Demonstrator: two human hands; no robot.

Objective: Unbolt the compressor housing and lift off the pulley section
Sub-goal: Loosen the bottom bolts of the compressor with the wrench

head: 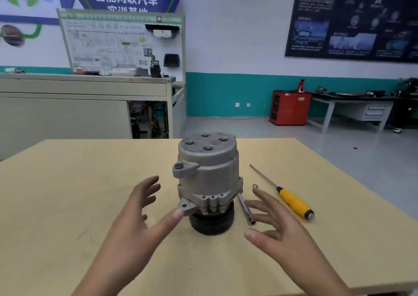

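Standing the grey cast-metal compressor (208, 171) on its black round pulley (212, 223) at the middle of the pale wooden table (67, 205) turns its top bolts (208, 148) toward you. Your left hand (135, 216) and right hand (271, 223) flank it, fingers spread and holding nothing, the right over the slim steel wrench (245, 207), likely ready to steady the housing.

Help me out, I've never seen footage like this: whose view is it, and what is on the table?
This is one picture from a camera worn on a person's head, looking forward and down. There is no robot; the bare hands are that person's. The left hand and right hand are open, either side of a grey compressor, and hold nothing. It stands on a wooden table with its black pulley at the bottom. To its right lie a metal tool and a yellow-handled screwdriver.
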